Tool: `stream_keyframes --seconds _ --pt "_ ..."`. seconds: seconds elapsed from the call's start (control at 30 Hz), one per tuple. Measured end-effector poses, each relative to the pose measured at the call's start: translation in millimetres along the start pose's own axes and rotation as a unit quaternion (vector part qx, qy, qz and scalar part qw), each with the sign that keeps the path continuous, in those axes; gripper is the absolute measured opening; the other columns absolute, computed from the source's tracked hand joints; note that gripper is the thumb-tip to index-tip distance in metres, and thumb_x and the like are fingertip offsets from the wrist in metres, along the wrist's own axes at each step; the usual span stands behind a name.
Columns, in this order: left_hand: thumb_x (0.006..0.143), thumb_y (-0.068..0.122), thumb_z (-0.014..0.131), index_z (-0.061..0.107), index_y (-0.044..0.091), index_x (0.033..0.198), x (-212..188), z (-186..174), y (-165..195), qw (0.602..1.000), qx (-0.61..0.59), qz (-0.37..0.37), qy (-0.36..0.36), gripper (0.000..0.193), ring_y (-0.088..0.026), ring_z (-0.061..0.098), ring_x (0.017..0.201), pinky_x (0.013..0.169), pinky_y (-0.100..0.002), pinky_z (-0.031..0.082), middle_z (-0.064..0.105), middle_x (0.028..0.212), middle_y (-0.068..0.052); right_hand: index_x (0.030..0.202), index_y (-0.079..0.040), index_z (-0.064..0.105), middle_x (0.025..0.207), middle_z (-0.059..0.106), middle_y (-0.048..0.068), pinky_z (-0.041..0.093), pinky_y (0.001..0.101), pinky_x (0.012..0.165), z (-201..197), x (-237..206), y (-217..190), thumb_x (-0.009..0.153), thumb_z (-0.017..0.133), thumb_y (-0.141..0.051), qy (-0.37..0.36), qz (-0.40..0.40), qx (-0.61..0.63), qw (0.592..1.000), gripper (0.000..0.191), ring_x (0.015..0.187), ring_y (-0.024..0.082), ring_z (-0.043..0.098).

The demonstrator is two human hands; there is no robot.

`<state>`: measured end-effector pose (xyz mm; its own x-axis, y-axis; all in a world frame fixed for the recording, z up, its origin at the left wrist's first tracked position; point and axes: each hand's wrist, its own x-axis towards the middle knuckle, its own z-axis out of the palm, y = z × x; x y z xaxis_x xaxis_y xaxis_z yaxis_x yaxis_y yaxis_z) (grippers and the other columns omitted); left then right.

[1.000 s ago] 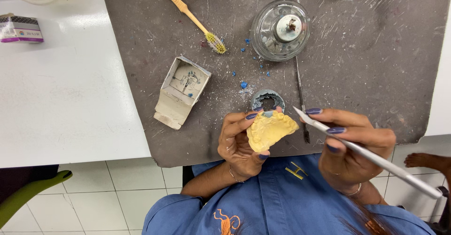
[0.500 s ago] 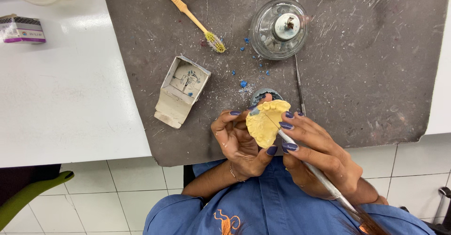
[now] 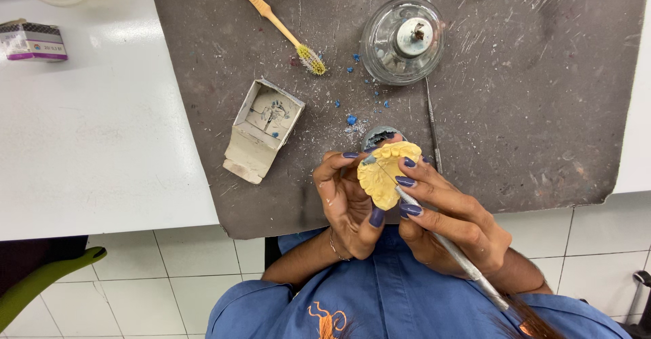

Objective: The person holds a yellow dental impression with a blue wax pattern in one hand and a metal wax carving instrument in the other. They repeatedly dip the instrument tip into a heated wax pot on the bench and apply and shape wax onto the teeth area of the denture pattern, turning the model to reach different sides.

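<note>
The yellow dental cast [image 3: 384, 173] is sitting upright at the near edge of the dark work mat [image 3: 529, 108], gripped between both hands just above the person's blue-clad lap. The left hand [image 3: 349, 200] is cupping it from the 9 o'clock side, fingers curling over the top rim and the thumb pressing against its lower edge. The right hand [image 3: 447, 213] is closing in from 3 o'clock, its fingertips resting on the cast while pinching a slim metal instrument [image 3: 447, 247] pen-fashion; the tip is lying against the cast's face and the handle is running off toward 5 o'clock.

The far end of the instrument is blurring into the clothing and cannot be made out. A small round container [image 3: 380, 135] at 12 o'clock from the cast is mostly hiding behind it. Whether the tip is cutting or only touching cannot be told.

A small open cardboard box [image 3: 261, 129], pale with blue flecks inside, is lying at 10 o'clock. A glass spirit lamp [image 3: 403, 39] is standing at 12 o'clock, with a thin metal tool [image 3: 430, 125] lying just below it. A wooden-handled brush [image 3: 274, 22] is lying at 11 o'clock. A small purple-and-white packet [image 3: 32, 41] is resting on the white table [image 3: 95, 149], far to 10 o'clock; its print is too small to make out.
</note>
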<state>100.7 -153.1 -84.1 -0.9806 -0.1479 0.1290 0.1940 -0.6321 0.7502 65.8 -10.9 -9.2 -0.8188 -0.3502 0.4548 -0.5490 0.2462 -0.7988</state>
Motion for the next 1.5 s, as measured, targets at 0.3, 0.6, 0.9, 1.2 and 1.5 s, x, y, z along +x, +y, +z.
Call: stream_keyframes --seconds 0.3,0.6,0.9,1.2,1.5 --pt "0.102 -0.001 0.064 0.028 0.005 0.151 -2.3 -2.2 0.2 1.000 0.006 -0.019 0.007 0.061 -0.020 0.053 0.135 0.114 -0.032 0.051 0.041 0.148 -0.014 0.115 -0.004 0.053 0.122 0.066 0.020 0.056 0.0611 0.114 0.1 5.4 1.2 0.099 0.071 -0.012 0.014 0.008 -0.005 1.000 0.026 0.127 0.043 0.065" --pt "0.102 -0.002 0.065 0.029 0.003 0.148 2.4 -3.3 1.3 1.000 0.005 -0.010 0.006 0.059 -0.022 0.055 0.133 0.112 -0.032 0.054 0.038 0.144 -0.014 0.112 -0.002 0.056 0.120 0.068 0.021 0.056 0.0597 0.111 3.8 9.3 1.0 0.096 0.074 -0.011 0.016 0.005 -0.031 0.999 0.025 0.124 0.043 0.067" --pt "0.102 -0.003 0.064 0.030 0.003 0.143 2.3 -5.1 -0.5 1.000 -0.011 0.000 0.004 0.054 -0.019 0.055 0.129 0.110 -0.030 0.054 0.037 0.138 -0.012 0.113 -0.001 0.056 0.120 0.067 0.022 0.057 0.0588 0.110 6.5 8.9 2.3 0.096 0.074 -0.012 0.014 -0.005 -0.042 0.999 0.027 0.123 0.043 0.067" --pt "0.102 -0.003 0.065 0.031 0.003 0.140 -1.2 -6.5 -1.9 1.000 0.000 0.007 0.005 0.052 -0.017 0.058 0.124 0.107 -0.029 0.055 0.039 0.136 -0.013 0.114 -0.003 0.056 0.122 0.066 0.021 0.055 0.0608 0.111 4.7 5.0 1.6 0.096 0.073 -0.010 0.002 0.000 -0.032 0.999 0.026 0.125 0.044 0.066" --pt "0.101 -0.004 0.066 0.030 0.004 0.140 -3.9 -3.5 -1.7 1.000 -0.001 0.000 0.005 0.053 -0.018 0.057 0.126 0.108 -0.029 0.054 0.039 0.136 -0.014 0.116 -0.005 0.055 0.121 0.066 0.020 0.054 0.0628 0.112 4.9 -1.3 4.7 0.098 0.071 -0.013 0.025 -0.009 -0.008 1.000 0.025 0.124 0.044 0.067"
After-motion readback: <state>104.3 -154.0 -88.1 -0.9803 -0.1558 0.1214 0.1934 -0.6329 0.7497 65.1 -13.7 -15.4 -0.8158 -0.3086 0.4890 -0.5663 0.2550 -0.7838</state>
